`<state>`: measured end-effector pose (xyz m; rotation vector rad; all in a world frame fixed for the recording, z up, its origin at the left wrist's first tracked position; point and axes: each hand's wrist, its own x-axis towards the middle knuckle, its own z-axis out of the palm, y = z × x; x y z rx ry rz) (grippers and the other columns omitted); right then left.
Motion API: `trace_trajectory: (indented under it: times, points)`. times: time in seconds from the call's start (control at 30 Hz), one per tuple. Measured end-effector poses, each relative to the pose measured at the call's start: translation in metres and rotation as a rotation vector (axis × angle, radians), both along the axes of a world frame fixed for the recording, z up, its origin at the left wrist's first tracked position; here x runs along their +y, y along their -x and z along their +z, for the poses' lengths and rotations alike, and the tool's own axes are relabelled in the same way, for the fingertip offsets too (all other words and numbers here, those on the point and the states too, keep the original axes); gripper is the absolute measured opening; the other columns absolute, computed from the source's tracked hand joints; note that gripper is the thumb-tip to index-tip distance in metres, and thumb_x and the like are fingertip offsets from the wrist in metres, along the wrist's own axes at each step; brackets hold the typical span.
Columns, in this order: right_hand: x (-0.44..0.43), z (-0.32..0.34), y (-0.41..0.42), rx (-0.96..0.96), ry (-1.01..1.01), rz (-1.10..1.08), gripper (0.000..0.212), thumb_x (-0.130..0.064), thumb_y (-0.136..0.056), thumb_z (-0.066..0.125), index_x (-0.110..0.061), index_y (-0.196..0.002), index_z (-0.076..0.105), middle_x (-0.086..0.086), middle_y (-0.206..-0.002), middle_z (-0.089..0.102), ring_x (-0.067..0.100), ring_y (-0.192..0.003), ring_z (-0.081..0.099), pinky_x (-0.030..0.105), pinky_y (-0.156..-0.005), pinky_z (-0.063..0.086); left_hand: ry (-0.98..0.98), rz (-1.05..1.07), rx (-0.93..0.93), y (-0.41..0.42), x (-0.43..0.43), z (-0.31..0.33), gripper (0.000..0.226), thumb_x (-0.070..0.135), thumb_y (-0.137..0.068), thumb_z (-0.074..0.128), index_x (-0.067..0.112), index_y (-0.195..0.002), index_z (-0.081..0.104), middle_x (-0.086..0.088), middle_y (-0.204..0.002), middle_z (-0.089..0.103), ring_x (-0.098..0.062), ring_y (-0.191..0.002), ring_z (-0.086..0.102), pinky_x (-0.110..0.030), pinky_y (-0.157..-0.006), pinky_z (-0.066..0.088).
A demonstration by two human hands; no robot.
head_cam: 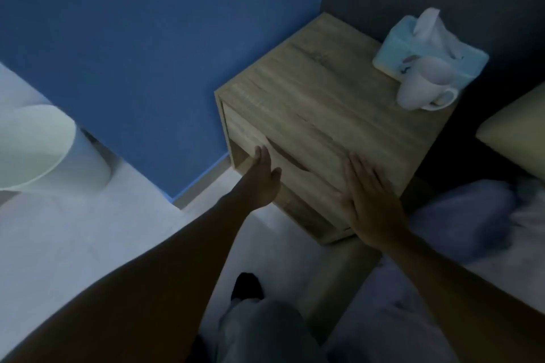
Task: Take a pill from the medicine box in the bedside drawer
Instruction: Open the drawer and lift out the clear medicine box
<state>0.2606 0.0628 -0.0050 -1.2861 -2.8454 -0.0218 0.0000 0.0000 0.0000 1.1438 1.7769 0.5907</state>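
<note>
A wooden bedside cabinet (330, 109) stands in the corner between a blue wall and a dark headboard. Its upper drawer front (244, 132) is closed, with a curved cut-out grip along the top edge. My left hand (262, 180) reaches toward the drawer front, fingers straight and together, thumb apart, holding nothing. My right hand (371, 200) lies flat, fingers spread, on the cabinet's near front corner. The medicine box and the pills are hidden from view.
A blue tissue box (413, 47) and a white mug (421, 88) lying on its side sit at the cabinet's back right corner. A white bin (35, 147) stands on the floor at left. Bedding (472, 215) and a pillow (516, 130) lie at right.
</note>
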Motion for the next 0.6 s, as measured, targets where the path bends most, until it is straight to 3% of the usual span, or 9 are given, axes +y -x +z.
trace_trajectory:
  times: [0.27,0.37,0.43,0.6]
  points:
    - [0.003,-0.008,-0.001,0.053,-0.064,0.001,0.067,-0.044,-0.1,0.033,-0.009,-0.156,0.023,0.01,-0.164,0.024,0.024,-0.151,0.023,0.047,-0.121,0.022,-0.092,0.284,-0.135,-0.026,0.039,-0.031,0.105,0.044,-0.094,0.052,0.011,-0.147,-0.033,-0.007,-0.157,-0.039,-0.024,-0.15,-0.023,-0.04,-0.123,0.0]
    - [0.003,-0.01,-0.001,0.044,-0.089,0.003,0.066,-0.043,-0.101,0.034,-0.007,-0.155,0.024,0.01,-0.164,0.024,0.024,-0.151,0.023,0.047,-0.12,0.023,-0.193,0.344,-0.179,-0.038,0.047,-0.029,0.12,0.043,-0.087,0.059,0.008,-0.141,-0.041,-0.012,-0.16,-0.031,-0.027,-0.15,-0.022,-0.045,-0.125,-0.002]
    - [0.003,-0.01,-0.001,0.049,-0.093,0.001,0.066,-0.044,-0.101,0.034,-0.008,-0.155,0.024,0.01,-0.164,0.023,0.024,-0.151,0.022,0.047,-0.12,0.023,-0.247,0.346,-0.183,-0.043,0.049,-0.031,0.119,0.036,-0.086,0.06,0.006,-0.14,-0.042,-0.014,-0.161,-0.024,-0.03,-0.151,-0.017,-0.048,-0.125,0.0]
    - [0.003,-0.008,0.001,0.079,-0.07,-0.026,0.065,-0.048,-0.101,0.027,-0.011,-0.155,0.026,0.007,-0.164,0.025,0.021,-0.151,0.023,0.046,-0.121,0.022,-0.223,0.34,-0.193,-0.043,0.043,-0.036,0.104,0.015,-0.095,0.049,0.008,-0.137,-0.046,-0.012,-0.159,-0.034,-0.028,-0.15,-0.024,-0.049,-0.125,0.0]
